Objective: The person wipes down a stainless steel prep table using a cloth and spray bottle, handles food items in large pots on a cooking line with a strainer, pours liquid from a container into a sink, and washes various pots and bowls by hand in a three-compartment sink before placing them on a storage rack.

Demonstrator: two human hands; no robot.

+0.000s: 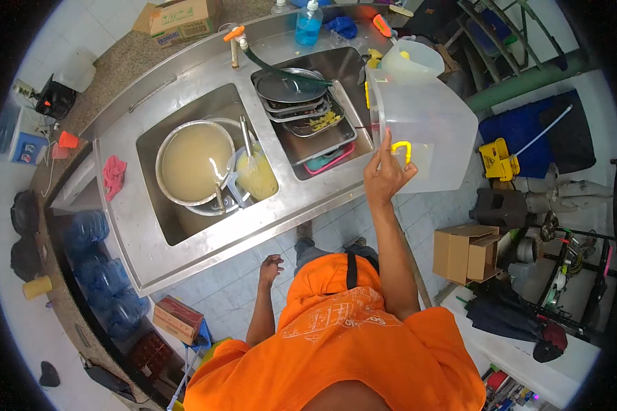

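We have our right hand [389, 172] at the translucent bin [442, 120] on the right end of the steel sink [125, 229], our left hand [271, 268] in front of the sink. We see a pot [159, 169] of cloudy liquid [195, 156] in the sink's left basin [175, 222], trays [325, 142] in its right.

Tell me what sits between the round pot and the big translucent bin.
In the head view, from the pot to the bin: a container of yellowish liquid with a whisk, the steel divider, then the right basin holding stacked trays.

The trays [328, 142] lie between pot [160, 168] and bin [433, 123].
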